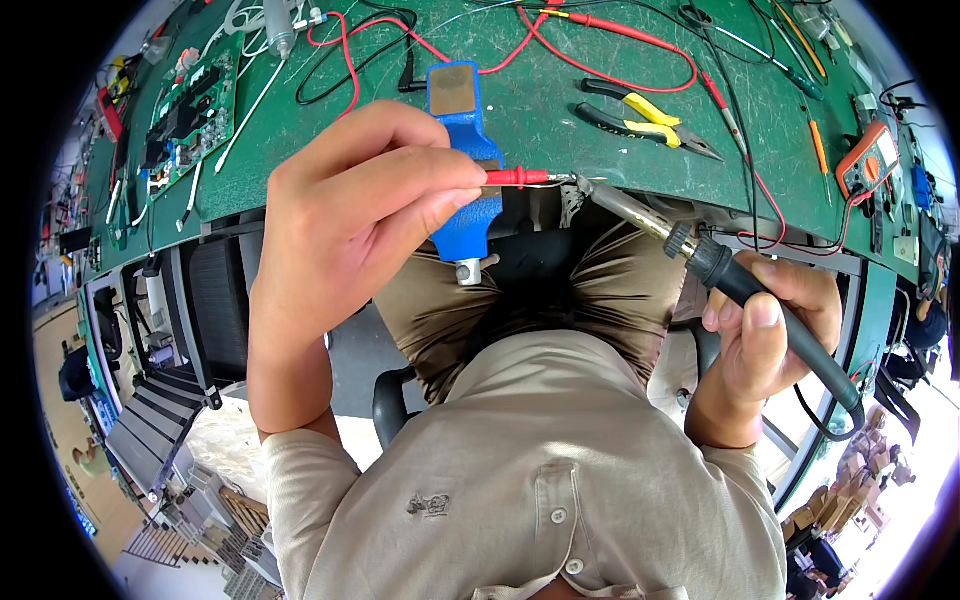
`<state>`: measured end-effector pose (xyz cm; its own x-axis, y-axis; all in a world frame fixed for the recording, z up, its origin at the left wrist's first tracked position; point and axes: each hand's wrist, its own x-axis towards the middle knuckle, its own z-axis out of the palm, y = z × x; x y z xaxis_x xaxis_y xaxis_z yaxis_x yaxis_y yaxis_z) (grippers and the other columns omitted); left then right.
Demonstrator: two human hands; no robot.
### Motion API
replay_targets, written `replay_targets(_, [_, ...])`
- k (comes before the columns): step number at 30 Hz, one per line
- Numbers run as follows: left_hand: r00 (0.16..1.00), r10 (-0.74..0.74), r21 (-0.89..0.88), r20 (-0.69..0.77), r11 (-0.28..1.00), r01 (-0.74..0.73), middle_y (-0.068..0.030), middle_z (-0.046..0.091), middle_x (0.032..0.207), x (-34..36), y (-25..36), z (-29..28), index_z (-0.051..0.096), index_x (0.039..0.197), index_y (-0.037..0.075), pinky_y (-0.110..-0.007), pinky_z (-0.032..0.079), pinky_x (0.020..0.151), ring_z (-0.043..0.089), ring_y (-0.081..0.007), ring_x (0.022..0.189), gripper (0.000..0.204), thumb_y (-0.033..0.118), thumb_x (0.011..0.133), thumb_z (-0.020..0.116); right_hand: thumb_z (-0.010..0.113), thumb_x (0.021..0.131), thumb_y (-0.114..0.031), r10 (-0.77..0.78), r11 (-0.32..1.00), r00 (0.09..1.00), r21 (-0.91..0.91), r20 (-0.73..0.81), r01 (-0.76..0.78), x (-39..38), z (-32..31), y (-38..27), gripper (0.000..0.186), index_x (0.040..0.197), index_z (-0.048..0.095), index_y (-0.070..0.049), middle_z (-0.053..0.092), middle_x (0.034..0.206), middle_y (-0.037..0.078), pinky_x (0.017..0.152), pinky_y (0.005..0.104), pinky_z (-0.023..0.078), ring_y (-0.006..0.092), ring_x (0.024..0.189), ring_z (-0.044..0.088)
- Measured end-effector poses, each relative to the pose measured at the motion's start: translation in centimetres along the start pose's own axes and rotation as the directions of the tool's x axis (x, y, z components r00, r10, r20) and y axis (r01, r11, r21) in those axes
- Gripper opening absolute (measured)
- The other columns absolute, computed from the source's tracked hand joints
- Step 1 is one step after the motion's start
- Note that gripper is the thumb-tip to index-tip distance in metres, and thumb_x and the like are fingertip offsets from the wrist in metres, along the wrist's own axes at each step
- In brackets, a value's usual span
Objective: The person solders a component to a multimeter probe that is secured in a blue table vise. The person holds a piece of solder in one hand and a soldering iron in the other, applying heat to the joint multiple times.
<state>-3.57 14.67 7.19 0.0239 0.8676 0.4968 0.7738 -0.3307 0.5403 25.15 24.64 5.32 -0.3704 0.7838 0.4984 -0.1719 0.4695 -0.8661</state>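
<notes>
My left hand pinches a red test probe between thumb and fingers, its metal end pointing right. In my right hand is a soldering iron with a black handle, slanting up to the left. The iron's tip meets or nearly meets the probe's metal end; I cannot tell whether they touch. A thin wire runs along the probe's underside. Just behind the left fingers stands a blue bench vise, clamped at the table edge, partly covered by the probe and fingers.
Yellow-and-black pliers lie on the green table. Red and black test leads cross its far side. A circuit board sits at the left. An orange multimeter and an orange-handled screwdriver rest at the right.
</notes>
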Motion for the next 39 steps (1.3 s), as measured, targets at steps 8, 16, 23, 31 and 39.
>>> replay_targets(8, [1.000, 0.000, -0.018, 0.007, 1.000, 0.000, -0.0074, 0.062, 0.084, 0.0, -0.1, 0.0, 0.072, 0.090, 0.002, -0.024, 0.042, 0.054, 0.057, -0.0137, 0.066, 0.016, -0.005, 0.075, 0.074, 0.074, 0.085, -0.018, -0.043, 0.998, 0.999, -0.050, 0.017, 0.044, 0.1, 0.0, -0.2, 0.032, 0.093, 0.054, 0.005, 0.061, 0.065, 0.012, 0.047, 0.0229, 0.044, 0.0105, 0.048, 0.056])
replay_targets(16, [1.000, 0.002, -0.022, 0.011, 1.000, -0.002, -0.0076, 0.062, 0.085, 0.0, -0.2, 0.0, 0.072, 0.091, 0.002, -0.024, 0.042, 0.055, 0.058, -0.0141, 0.067, 0.015, -0.002, 0.076, 0.074, 0.075, 0.083, -0.019, -0.032, 0.994, 0.999, -0.105, -0.015, 0.031, 0.1, 0.2, -0.4, 0.032, 0.090, 0.055, 0.005, 0.061, 0.063, 0.011, 0.048, 0.0232, 0.044, 0.0100, 0.048, 0.055])
replay_targets(23, [1.000, -0.003, -0.026, 0.006, 1.000, 0.003, -0.0072, 0.062, 0.085, 0.0, -0.2, 0.1, 0.072, 0.091, 0.002, -0.024, 0.042, 0.055, 0.058, -0.0135, 0.067, 0.015, -0.001, 0.076, 0.075, 0.075, 0.084, -0.018, -0.046, 0.995, 0.999, -0.090, 0.016, 0.048, 0.0, 0.0, -0.3, 0.032, 0.091, 0.055, 0.005, 0.061, 0.063, 0.011, 0.049, 0.0239, 0.045, 0.0106, 0.048, 0.055])
replay_targets(31, [0.997, -0.053, -0.043, -0.063, 0.998, 0.050, -0.0059, 0.062, 0.086, -0.6, -0.3, -0.4, 0.072, 0.091, 0.001, -0.022, 0.039, 0.053, 0.052, -0.0079, 0.064, 0.016, -0.004, 0.077, 0.075, 0.074, 0.085, -0.014, -0.151, 0.988, 0.975, 0.009, 0.161, 0.152, 1.9, -1.0, 0.0, 0.032, 0.097, 0.052, 0.005, 0.058, 0.067, 0.011, 0.051, 0.0284, 0.045, 0.0140, 0.054, 0.054])
replay_targets(39, [0.960, -0.115, -0.118, -0.257, 0.989, 0.087, -0.0083, 0.066, 0.087, -1.4, -0.6, -1.3, 0.071, 0.093, -0.002, -0.020, 0.043, 0.054, 0.058, -0.0090, 0.064, 0.015, -0.006, 0.079, 0.073, 0.076, 0.078, -0.009, -0.339, 0.931, 0.887, -0.026, 0.315, 0.365, 3.3, -0.9, 0.3, 0.028, 0.092, 0.057, 0.006, 0.057, 0.066, 0.010, 0.049, 0.0314, 0.042, 0.0190, 0.052, 0.054])
